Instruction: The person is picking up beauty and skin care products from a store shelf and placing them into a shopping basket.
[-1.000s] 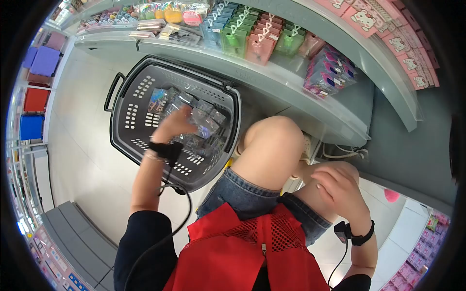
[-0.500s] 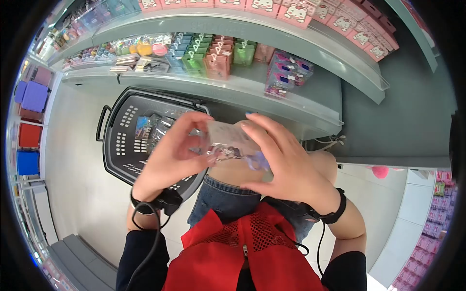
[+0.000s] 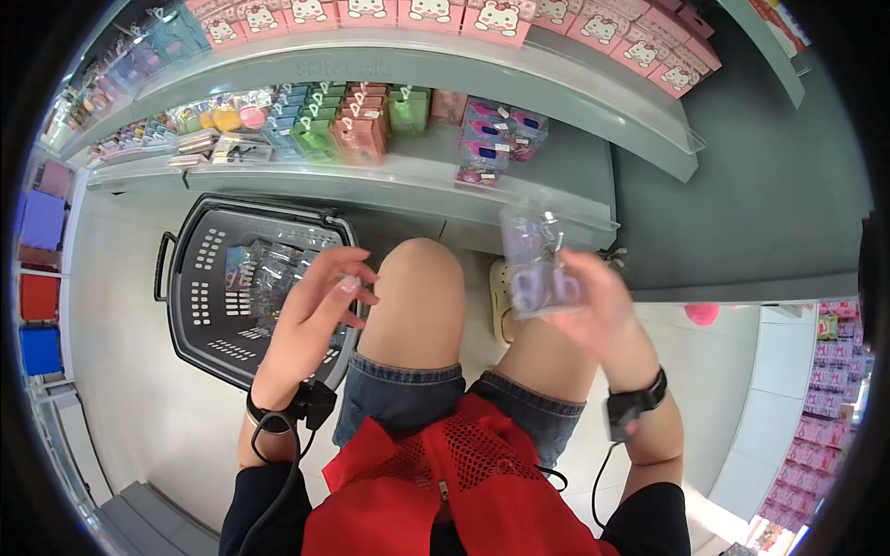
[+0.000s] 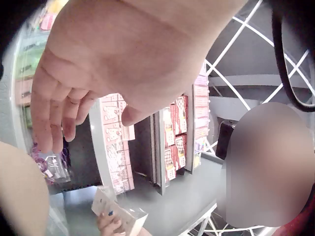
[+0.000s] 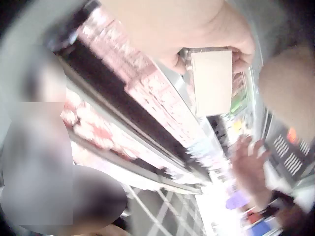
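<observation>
My right hand (image 3: 603, 310) grips a clear plastic pack (image 3: 536, 259) with light purple pieces inside, held over the right thigh towards the shelf. In the right wrist view the pack's pale card backing (image 5: 211, 81) shows below the fingers. My left hand (image 3: 315, 320) hangs loosely bent and holds nothing, between the basket and the left knee. Its fingers (image 4: 56, 115) are spread apart in the left wrist view. The grey basket (image 3: 190, 347) stands on the floor at left, with several clear packs (image 3: 273, 278) in it, partly covered by my left hand.
Along the low shelf (image 3: 417, 176) stand green cases (image 3: 320, 139), pink cases (image 3: 362, 139) and purple-and-blue packs (image 3: 487, 144). Pink boxes (image 3: 431, 14) line the shelf above. A grey bare shelf panel (image 3: 742, 204) lies at right. My knees are between basket and shelf.
My left hand left the basket with a pack; both hands came together around it. Now the right hand has it alone, further right, and the left hand has let go and moved back left.
</observation>
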Demonstrator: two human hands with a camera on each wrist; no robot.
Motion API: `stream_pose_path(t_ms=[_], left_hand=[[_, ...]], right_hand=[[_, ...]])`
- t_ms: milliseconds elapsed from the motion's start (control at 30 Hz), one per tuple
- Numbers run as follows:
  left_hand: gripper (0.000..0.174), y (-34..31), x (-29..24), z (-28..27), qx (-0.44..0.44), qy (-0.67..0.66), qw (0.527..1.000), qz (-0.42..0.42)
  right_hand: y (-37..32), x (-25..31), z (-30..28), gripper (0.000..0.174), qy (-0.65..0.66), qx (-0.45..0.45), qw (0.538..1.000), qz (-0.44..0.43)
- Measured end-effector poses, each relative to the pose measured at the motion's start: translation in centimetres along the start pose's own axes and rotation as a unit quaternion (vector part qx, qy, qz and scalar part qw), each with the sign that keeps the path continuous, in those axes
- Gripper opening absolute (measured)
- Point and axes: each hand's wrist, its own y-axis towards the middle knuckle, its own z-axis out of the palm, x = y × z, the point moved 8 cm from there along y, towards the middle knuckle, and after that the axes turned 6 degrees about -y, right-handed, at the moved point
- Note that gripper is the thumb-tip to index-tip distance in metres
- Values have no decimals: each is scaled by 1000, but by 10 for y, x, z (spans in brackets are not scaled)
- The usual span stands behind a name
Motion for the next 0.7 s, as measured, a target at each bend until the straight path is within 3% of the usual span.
stream_pose_path(t_ms=[33, 100, 200, 233, 300, 367, 400, 433, 500, 600, 700], left_hand=[[36, -2, 7, -7, -21, 5, 1000, -4], [37, -6, 20, -13, -28, 3, 999, -17], [36, -10, 40, -19, -33, -23, 999, -26], [36, -10, 48, -19, -32, -25, 999, -34], [35, -10, 60, -19, -24, -44, 998, -44], [34, -11, 73, -22, -27, -42, 997, -63], [34, -11, 76, -26, -36, -37, 997, -62], [34, -11, 79, -30, -45, -32, 997, -62], [34, -10, 85, -35, -56, -43, 995, -76], [34, -8, 89, -39, -60, -28, 995, -69], [34, -5, 96, -40, -63, -20, 995, -79]], right_hand=[[5, 5, -7, 37, -1, -4, 1000, 4], [23, 22, -57, 35, 72, -199, 976, 47], [60, 60, -93, 35, -105, -135, 985, -31], [70, 65, -114, 32, -138, -205, 968, -36], [96, 69, -162, 29, -145, -227, 963, 1], [115, 85, -188, 29, -176, -262, 948, -37], [124, 95, -208, 27, -214, -310, 925, -39], [135, 105, -224, 37, -278, -316, 906, -44], [147, 126, -230, 43, -440, -415, 796, -26], [182, 137, -241, 43, -494, -388, 775, -60], [225, 142, -272, 41, -479, -343, 806, -65]])
